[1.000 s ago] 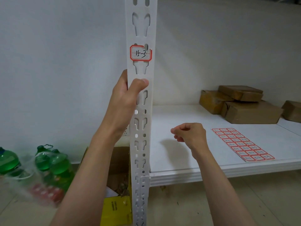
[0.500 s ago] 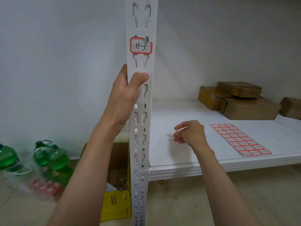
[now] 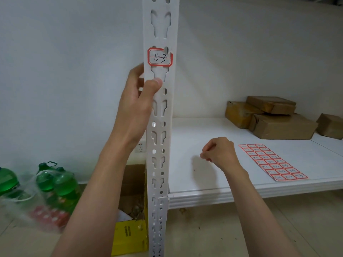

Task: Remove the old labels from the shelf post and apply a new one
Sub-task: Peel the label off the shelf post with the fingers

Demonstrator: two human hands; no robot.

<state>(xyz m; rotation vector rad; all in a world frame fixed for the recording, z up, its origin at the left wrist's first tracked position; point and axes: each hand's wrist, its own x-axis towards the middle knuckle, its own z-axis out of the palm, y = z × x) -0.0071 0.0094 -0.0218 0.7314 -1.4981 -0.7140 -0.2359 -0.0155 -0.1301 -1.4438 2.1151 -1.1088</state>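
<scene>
Shelf post [image 3: 160,127]: white slotted upright at shelf's front left corner. Red-bordered label [image 3: 160,57] marked "15-3" stuck on post face, just above left hand [image 3: 136,101]. Left hand wraps post, thumb on front face. Right hand [image 3: 220,152] over white shelf board [image 3: 204,138], fingers curled; whether it holds anything unclear. Label sheet [image 3: 272,162] lies flat on shelf, right of that hand. Cardboard boxes [image 3: 274,117] behind.

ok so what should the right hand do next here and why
Probably lift the right hand to the label on the post and pick at a corner. The left hand grips the post just below it, and the right hangs curled above the shelf.
</scene>
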